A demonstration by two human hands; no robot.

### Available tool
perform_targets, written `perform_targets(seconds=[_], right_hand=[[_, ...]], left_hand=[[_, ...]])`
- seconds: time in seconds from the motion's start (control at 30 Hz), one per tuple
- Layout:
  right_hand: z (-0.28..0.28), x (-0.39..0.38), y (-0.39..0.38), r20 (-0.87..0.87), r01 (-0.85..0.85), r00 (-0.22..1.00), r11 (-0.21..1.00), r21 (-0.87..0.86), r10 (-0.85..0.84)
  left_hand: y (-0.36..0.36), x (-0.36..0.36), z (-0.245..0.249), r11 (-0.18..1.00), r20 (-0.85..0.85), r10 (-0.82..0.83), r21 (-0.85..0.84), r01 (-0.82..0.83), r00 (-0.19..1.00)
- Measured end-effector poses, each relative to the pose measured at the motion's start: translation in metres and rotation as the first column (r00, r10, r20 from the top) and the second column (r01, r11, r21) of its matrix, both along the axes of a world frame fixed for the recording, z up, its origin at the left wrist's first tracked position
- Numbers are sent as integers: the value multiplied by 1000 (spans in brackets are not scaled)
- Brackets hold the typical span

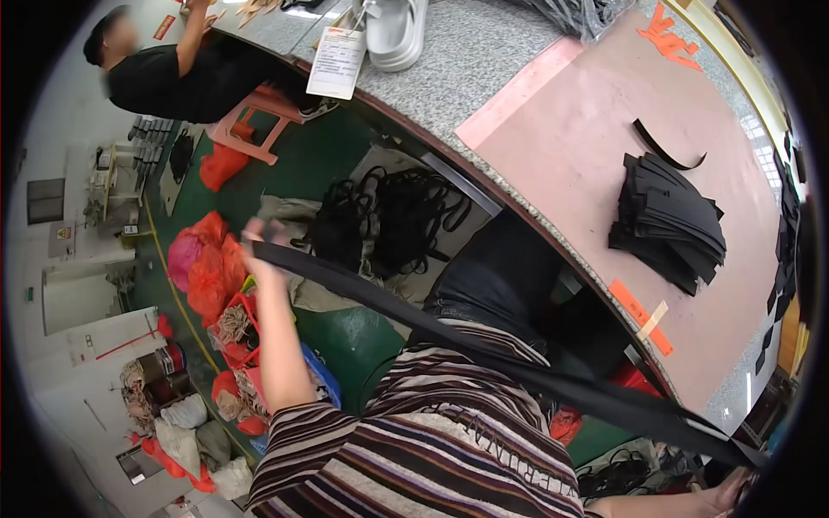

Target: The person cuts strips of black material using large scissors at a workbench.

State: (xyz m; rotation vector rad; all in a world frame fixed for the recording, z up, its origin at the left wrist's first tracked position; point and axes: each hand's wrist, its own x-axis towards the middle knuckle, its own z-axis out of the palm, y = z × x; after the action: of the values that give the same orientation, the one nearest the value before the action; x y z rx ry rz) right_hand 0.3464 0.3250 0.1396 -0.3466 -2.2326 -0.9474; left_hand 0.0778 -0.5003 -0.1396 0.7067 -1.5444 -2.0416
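Note:
A long black strip stretches across my body, from the left side of the view to the lower right corner. My left hand is closed around its upper left end, with the fingers a little blurred. At the far lower right my right hand is beside the other end, close to the dark rim of the view; its fingers are mostly hidden. A fanned stack of black strips lies on the pink board, with a single curved black strip just above it.
A grey shoe and a paper tag sit on the speckled table. Black straps fill a container below. Red bags stand on the floor. Another person is near a pink stool.

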Motion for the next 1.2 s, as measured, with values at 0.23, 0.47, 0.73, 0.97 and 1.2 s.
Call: perform_targets(seconds=[0.23,0.47,0.73,0.97,1.2], right_hand=[[15,15,84,429,-309,854,950,-35,293],[-14,38,61,-603,-605,795,21,-796,62],[-44,118,96,-417,-463,885,301,-833,207],[-65,92,36,-747,-404,586,-686,-605,314],[-50,34,6,-477,-785,556,243,-569,681]], left_hand=[[70,-46,389,673,-709,-341,-642,-366,617],[11,-128,415,184,-205,29,-961,-207,978],[146,-129,514,650,-720,-480,-676,-348,501],[127,-114,344,586,-317,-44,-776,-232,947],[259,-62,267,-139,841,-477,-358,923,254]])
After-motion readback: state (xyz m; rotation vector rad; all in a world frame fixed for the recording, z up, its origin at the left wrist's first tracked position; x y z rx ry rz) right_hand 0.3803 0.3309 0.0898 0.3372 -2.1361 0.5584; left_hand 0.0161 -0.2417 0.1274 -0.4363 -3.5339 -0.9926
